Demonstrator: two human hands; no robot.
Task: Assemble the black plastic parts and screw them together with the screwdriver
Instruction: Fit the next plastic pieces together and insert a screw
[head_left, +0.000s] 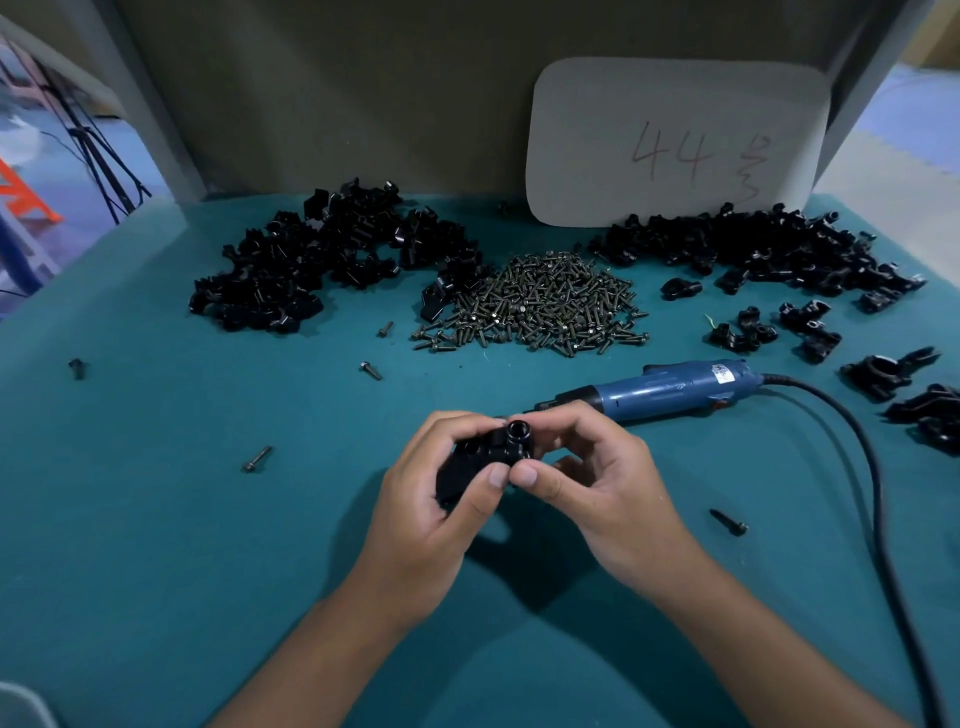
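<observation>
Head view | black plastic parts (485, 460) pinched between both hands' fingers (524, 475) | above table

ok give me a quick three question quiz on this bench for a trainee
1. True or false: the blue electric screwdriver is in the right hand.
2. What lies between the two piles of black plastic parts? A) loose washers B) a pile of screws C) a roll of tape
3. What are the left hand and the right hand gripping together?

Key
1. False: it lies on the teal mat, behind the hands.
2. B, the pile of screws.
3. A black plastic assembly, held above the mat.
</observation>
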